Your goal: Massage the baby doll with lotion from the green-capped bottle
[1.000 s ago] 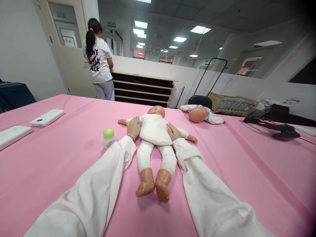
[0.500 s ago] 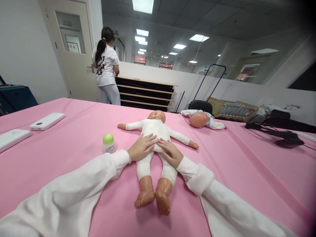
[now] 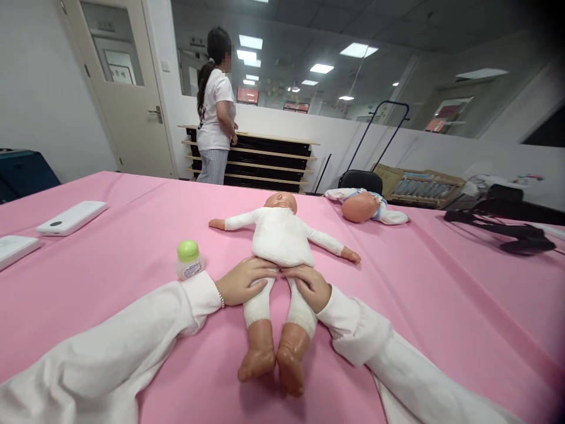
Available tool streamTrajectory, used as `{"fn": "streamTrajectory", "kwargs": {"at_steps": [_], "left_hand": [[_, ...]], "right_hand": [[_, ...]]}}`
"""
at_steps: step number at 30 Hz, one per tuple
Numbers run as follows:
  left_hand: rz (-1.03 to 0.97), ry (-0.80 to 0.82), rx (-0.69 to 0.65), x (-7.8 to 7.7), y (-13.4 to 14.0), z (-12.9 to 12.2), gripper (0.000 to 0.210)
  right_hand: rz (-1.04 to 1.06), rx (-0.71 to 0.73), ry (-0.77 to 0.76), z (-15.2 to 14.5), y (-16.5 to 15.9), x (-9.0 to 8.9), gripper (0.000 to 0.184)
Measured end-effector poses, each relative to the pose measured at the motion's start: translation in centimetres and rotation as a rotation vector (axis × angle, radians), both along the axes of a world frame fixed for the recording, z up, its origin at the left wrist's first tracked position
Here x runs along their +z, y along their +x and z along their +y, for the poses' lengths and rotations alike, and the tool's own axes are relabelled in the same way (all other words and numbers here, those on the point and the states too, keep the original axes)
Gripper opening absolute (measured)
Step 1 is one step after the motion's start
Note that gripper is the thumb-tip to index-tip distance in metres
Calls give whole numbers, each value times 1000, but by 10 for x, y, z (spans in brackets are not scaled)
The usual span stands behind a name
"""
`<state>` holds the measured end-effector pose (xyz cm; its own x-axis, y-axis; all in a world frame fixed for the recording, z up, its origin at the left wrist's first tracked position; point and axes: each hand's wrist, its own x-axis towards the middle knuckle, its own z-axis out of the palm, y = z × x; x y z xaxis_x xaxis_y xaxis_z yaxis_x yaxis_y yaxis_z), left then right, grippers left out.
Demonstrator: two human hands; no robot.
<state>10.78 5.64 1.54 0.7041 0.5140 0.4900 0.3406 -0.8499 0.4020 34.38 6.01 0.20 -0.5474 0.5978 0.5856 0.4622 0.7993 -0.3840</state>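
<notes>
Pink cloth (image 3: 441,306) covers the wide table, which is set in an office room with a closed door (image 3: 117,88), a glass partition and stacked black trays (image 3: 265,162). One person (image 3: 215,112) is seen standing by those trays. Two dolls are counted: one baby doll (image 3: 280,247) on its back at the centre, and a second doll (image 3: 364,206) farther off. One green-capped bottle (image 3: 188,259) and two white devices (image 3: 73,218) are laid out. The left hand (image 3: 242,281) and right hand (image 3: 309,285) are wrapped loosely around the baby doll's thighs.
</notes>
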Motion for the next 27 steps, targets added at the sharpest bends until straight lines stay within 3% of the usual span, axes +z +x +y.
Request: {"fn": "streamTrajectory", "kwargs": {"at_steps": [4, 6, 11, 16, 23, 27], "left_hand": [[5, -63, -2, -2, 0, 0, 37], [-1, -73, -1, -2, -1, -2, 36], [2, -69, -24, 0, 0, -10, 33], [-12, -63, -91, 1, 2, -22, 32], [-48, 107, -233, 8, 8, -37, 30], [-69, 175, -329, 7, 8, -44, 28]], "right_hand": [[-60, -260, -57, 1, -2, -9, 29], [-82, -270, -91, 0, -2, -11, 28], [-70, -24, -50, -4, 3, -5, 31], [-112, 130, 45, -14, 3, 3, 40], [-146, 449, 163, -33, -11, 15, 41], [-190, 492, 268, -40, -11, 19, 42]]}}
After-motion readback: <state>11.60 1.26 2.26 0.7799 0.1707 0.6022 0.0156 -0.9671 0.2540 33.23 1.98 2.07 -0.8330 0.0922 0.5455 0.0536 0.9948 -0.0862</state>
